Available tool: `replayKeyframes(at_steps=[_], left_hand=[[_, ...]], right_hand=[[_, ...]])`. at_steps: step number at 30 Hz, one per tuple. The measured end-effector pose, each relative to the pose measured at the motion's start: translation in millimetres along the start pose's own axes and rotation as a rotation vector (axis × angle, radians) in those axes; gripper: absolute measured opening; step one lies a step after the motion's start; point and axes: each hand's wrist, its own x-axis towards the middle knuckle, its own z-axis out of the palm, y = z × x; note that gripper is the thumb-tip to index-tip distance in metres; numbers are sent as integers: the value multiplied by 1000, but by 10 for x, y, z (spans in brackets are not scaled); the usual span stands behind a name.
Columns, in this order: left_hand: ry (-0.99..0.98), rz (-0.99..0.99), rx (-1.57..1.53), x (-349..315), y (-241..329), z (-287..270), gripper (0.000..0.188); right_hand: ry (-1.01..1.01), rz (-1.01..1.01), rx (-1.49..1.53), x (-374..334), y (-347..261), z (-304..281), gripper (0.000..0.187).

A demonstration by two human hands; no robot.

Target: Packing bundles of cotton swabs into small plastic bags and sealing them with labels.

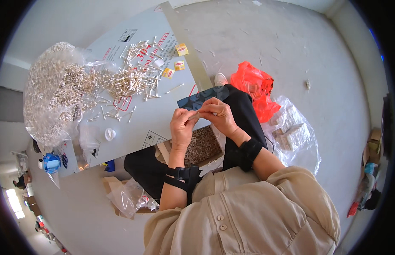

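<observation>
My left hand (182,127) and my right hand (221,116) meet in front of my lap, fingertips pinched together. Between them is a small pale piece, too hidden by the fingers to name. Under my hands, between my legs, a cardboard box (218,143) holds many thin brownish pieces. To the left, a heap of cotton swabs (127,83) lies loose on the metal-sheet tabletop (142,123). More swabs fill a large clear plastic bag (53,93) at the table's far left. A dark bluish sheet (193,101) lies just beyond my hands.
Three small yellow packets, one of them a yellow packet (181,49), lie near the table's right edge. A white round tub (110,134) stands closer. On the floor at right are a red plastic bag (254,87) and clear plastic around white packs (293,136). An open carton (114,187) sits lower left.
</observation>
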Motion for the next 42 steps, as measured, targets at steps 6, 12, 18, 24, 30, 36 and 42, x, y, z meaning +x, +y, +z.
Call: replayKeyframes(at_steps=[6,12,18,24,30,36,42], left_hand=[[74,-142,-263,-18,-144,43,15],[20,-109,-204,1,-149,11,9],[-4,-325,-95,146,-88,6,17],[-102,-334,11,246,-71,-76,19],[-84,-51,243,237,88,-55,20],[-64,-35,266,196,-55,-122,19],[-217,-560,-246,276,-36,-306,9]], right_hand=[[-91,12,47,47,78,-52,13],[-80,-15,-29,41,23,-1,8],[-29,18,-181,80,-21,72,12],[-88,26,-159,240,-49,48,13],[-108,-177,-302,131,-23,23,13],[-119,-189,-342,197,56,115,13],[-227,68,-10,290,41,-62,6]])
